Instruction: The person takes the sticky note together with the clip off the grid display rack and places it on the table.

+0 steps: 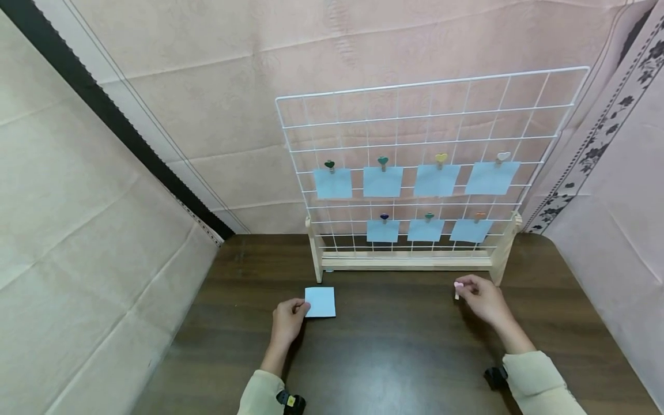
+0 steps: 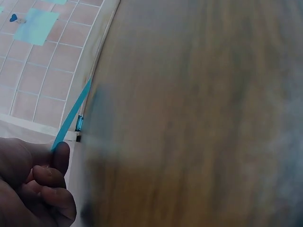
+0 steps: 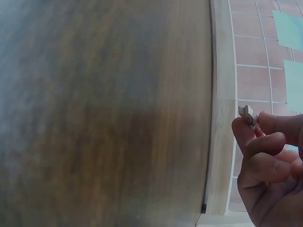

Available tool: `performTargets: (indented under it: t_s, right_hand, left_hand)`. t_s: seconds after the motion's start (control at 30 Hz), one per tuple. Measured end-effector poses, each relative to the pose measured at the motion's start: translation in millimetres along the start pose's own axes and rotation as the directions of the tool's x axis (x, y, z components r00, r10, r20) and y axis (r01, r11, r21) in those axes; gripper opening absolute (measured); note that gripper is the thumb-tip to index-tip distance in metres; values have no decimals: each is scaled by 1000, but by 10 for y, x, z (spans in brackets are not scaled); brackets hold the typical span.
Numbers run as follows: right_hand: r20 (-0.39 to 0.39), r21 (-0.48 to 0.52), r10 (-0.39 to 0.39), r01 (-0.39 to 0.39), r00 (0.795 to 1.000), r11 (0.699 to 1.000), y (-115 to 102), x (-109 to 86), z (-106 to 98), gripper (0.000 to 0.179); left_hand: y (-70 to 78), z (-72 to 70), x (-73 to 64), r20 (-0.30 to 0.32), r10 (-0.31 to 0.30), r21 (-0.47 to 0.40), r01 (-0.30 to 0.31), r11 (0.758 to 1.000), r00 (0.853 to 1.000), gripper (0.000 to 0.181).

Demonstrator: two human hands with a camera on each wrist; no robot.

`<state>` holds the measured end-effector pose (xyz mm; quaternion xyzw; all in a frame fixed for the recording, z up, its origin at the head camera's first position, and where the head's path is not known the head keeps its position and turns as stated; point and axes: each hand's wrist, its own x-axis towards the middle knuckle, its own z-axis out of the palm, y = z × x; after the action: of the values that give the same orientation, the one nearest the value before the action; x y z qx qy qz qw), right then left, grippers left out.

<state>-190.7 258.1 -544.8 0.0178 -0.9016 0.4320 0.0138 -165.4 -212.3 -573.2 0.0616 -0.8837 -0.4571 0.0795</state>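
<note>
My left hand (image 1: 288,320) pinches a square light-blue paper note (image 1: 321,302) at its left edge, above the table. In the left wrist view that note (image 2: 72,116) appears nearly edge-on between thumb and finger. Over on the right, my right hand (image 1: 482,297) holds a small wooden clip with a pink heart (image 1: 459,285) between thumb and fingertip. The right wrist view shows the clip (image 3: 247,115) from another side. Behind both hands stands a white wire grid (image 1: 433,118), where blue notes (image 1: 383,182) hang in two rows from heart-topped clips (image 1: 383,161).
A pale wooden base (image 1: 407,263) with side feet holds the grid upright on the dark wooden table (image 1: 384,340). Light cloth (image 1: 197,109) hangs behind and at both sides. The lower row of notes leaves the grid's left part uncovered.
</note>
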Motion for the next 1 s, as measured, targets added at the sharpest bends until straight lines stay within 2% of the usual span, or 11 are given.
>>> performTargets:
  t_s: [0.23, 0.7, 1.0]
  right_hand:
    - [13, -21, 55, -55, 998, 998, 59, -28, -23, 28]
    - [37, -55, 79, -77, 996, 995, 119, -83, -87, 26]
    - [59, -71, 107, -102, 993, 992, 161, -97, -121, 27]
  left_hand:
    - [-18, -13, -4, 35, -7, -2, 7, 1000, 999, 19]
    - [-52, -41, 9, 91, -36, 61, 30, 998, 995, 14]
    - [-62, -51, 31, 113, -41, 71, 33, 997, 993, 22]
